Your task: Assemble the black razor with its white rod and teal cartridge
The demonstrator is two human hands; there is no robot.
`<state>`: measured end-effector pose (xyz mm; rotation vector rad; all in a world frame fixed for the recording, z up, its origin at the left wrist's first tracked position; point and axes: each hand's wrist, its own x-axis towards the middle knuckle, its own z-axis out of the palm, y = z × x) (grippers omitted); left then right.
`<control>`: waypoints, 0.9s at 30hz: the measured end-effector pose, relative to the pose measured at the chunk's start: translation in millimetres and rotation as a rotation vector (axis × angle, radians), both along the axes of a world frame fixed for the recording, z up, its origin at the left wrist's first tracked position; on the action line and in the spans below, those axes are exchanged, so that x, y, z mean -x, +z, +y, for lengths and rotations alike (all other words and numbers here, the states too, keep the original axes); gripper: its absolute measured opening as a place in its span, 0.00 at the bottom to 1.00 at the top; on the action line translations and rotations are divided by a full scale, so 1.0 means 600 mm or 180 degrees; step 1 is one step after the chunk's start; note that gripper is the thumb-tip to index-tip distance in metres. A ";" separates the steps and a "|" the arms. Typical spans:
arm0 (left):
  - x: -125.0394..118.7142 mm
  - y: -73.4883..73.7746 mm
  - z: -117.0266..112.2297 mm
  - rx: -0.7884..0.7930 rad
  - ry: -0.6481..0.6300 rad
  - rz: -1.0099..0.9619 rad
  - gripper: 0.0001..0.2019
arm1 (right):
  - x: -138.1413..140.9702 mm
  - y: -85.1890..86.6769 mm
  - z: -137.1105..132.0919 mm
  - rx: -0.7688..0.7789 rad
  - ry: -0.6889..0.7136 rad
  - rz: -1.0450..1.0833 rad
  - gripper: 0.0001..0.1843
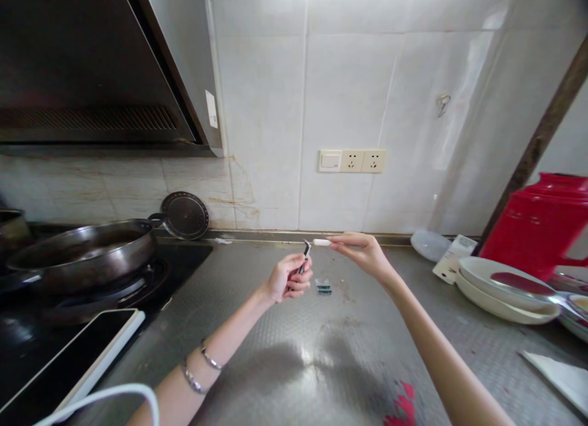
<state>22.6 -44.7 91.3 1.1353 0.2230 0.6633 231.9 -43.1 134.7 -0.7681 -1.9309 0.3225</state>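
My left hand (288, 277) is closed around a small dark, slim object (305, 254) whose upper end sticks out above the fingers. My right hand (362, 251) pinches a small white piece (321, 242), like a cap, held just right of the dark object's tip. Both hands hover above the steel counter (294, 352). Two small teal items (324, 286) lie on the counter just below and between the hands. Two bracelets circle my left wrist.
A dark wok (82, 251) sits on the stove at left, with a round lid (185, 215) leaning on the wall. A tablet (68, 358) with a white cable lies front left. White plates (500, 288) and a red jug (539, 224) stand at right.
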 end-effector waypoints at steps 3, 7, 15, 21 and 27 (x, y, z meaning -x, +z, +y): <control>0.000 0.000 -0.001 0.0007 0.0013 0.0074 0.11 | 0.008 0.003 -0.006 0.0004 0.0059 -0.0077 0.13; -0.001 0.002 -0.002 -0.0049 0.0077 0.0148 0.13 | 0.004 0.001 -0.004 0.0050 0.0018 -0.0099 0.13; -0.013 -0.008 0.006 -0.0818 0.1550 0.0673 0.14 | -0.011 0.005 0.002 0.0536 -0.0096 0.0471 0.21; -0.028 -0.023 0.012 -0.1253 0.2197 0.0711 0.16 | 0.068 -0.008 -0.047 0.1397 0.0437 0.1295 0.25; -0.034 -0.035 0.015 -0.1546 0.2378 0.0551 0.17 | 0.106 -0.046 -0.072 0.2113 0.0724 0.1801 0.16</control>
